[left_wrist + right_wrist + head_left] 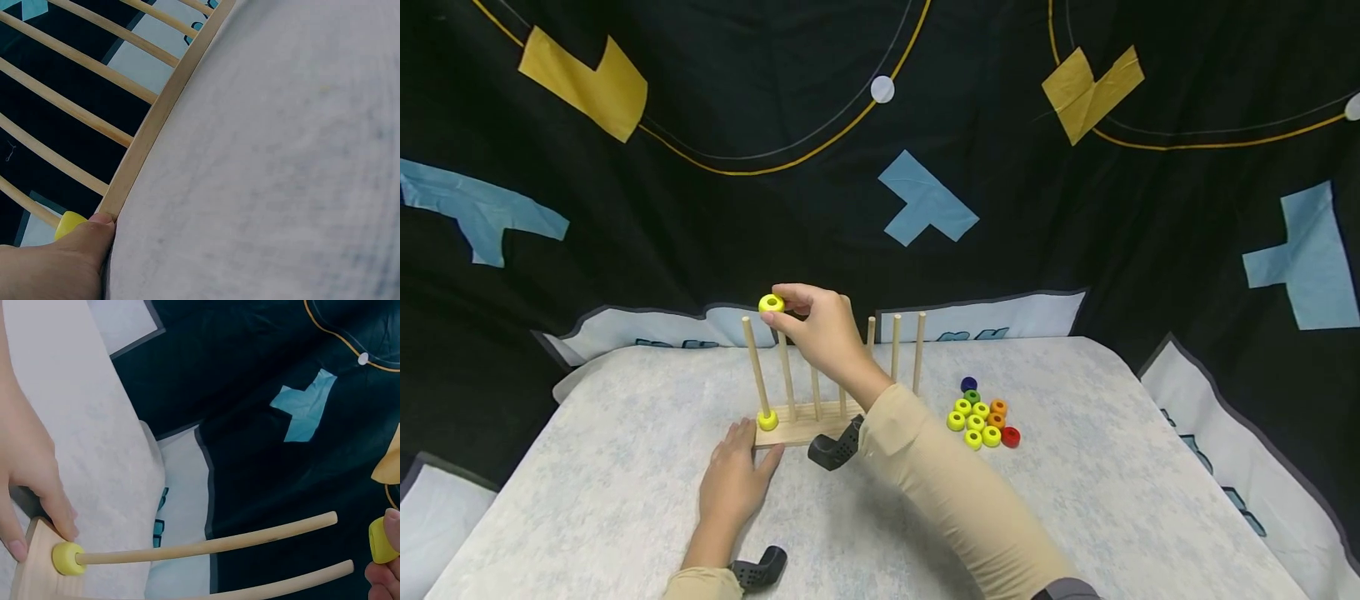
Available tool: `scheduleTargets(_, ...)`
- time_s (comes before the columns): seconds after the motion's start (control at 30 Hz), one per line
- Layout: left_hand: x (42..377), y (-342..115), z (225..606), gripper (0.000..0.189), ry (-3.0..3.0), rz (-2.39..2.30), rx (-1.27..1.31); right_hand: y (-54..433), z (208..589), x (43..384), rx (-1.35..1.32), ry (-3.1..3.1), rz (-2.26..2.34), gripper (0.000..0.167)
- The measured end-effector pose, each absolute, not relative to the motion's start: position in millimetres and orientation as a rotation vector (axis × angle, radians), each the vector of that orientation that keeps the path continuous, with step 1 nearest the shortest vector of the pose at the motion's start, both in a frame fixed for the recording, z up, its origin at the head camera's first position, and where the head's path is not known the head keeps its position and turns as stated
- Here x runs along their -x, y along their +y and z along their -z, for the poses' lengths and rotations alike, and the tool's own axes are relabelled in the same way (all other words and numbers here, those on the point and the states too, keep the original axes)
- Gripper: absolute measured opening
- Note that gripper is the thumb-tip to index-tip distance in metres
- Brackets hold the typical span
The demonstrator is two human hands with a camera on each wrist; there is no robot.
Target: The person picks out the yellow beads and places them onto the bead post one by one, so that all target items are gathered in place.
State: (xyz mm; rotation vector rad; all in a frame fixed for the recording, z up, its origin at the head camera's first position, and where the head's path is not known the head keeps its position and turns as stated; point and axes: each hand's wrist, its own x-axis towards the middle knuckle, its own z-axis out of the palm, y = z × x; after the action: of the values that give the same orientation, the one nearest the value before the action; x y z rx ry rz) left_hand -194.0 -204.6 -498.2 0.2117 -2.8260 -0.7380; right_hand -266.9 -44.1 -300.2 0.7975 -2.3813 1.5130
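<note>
My right hand pinches a yellow ring between thumb and fingers, its hole facing up. It holds the ring at the height of the peg tops, by the second peg from the left. The wooden peg rack has several upright pegs on a flat base. Around the foot of its leftmost peg sits another yellow ring. My left hand grips the left end of the base, thumb on the near side and fingers at the end. My right forearm hides part of the rack.
Right of the rack, a cluster of loose rings lies on the pale cloth: several yellow rings, orange rings, a red ring, a green ring and a dark blue ring. A black curtain hangs behind.
</note>
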Motion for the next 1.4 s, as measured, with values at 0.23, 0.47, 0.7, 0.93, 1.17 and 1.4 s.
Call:
scheduleTargets(0.23, 195, -204, 498, 0.072, -2.818, 0.725, -0.197, -52, 304, 272, -0.832, -2.385, -1.495, 0.041)
scheduleTargets(0.47, 195, -206, 498, 0.073, -2.82, 0.725, -0.205, -63, 304, 275, -0.884, -2.415, -1.392, 0.042)
scheduleTargets(0.7, 194, -205, 499, 0.073, -2.808, 0.728, -0.212, -73, 303, 276, -0.932, -2.47, -1.339, 0.042)
scheduleTargets(0.93, 194, -205, 502, 0.073, -2.792, 0.714, -0.206, -76, 305, 274, -0.943, -2.487, -1.334, 0.043)
scheduleTargets(1.17, 194, -206, 501, 0.073, -2.809, 0.718, -0.204, -76, 306, 274, -0.951, -2.5, -1.293, 0.042)
scheduleTargets(1.4, 194, -207, 499, 0.073, -2.836, 0.73, -0.22, -77, 307, 274, -0.941, -2.516, -1.217, 0.041)
